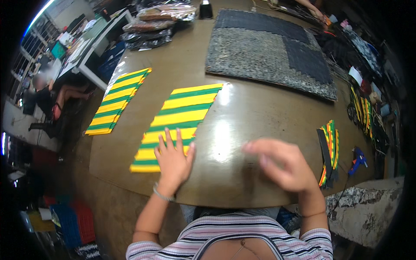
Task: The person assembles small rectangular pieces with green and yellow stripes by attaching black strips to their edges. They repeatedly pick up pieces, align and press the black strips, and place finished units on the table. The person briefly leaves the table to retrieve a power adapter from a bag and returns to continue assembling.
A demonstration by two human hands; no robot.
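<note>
Pink, white and dark stripes run across the person's shirt (229, 227) at the lower edge; just ahead of it, a pale bracelet (163, 193) circles the left wrist; the left hand (174, 160) lies palm down on the near, right-hand part of a yellow-and-green striped piece (186, 106), its fingers (179, 139) spread and straight, pressing rather than gripping, with the thumb out past the right edge; the right hand (286, 167), a little blurred, hovers over the bare brown counter (255, 115) to the right of that piece, its fingers bent, thumb and forefinger apart, with nothing visible between them; the striped piece slants away from the person, flat on the glossy surface, its bands running crosswise; farther to the right, near the counter's edge, lie a bundle of narrow multicoloured strips (332, 145) and a black strip (323, 151) along its left side, with a blue glue gun (358, 161) just beyond to the right; on the left, well apart from the pressed piece, rests a layered stack of similar yellow-and-green pieces (118, 103); beyond these, a grey speckled board (247, 54) with dark jagged-edged areas covers the far right of the counter; clear-wrapped bundles (149, 28) are piled at the far left; past them, another person (56, 93) sits by a white-framed desk (89, 56), while a co-worker's hand (320, 16) shows at the upper right.
</note>
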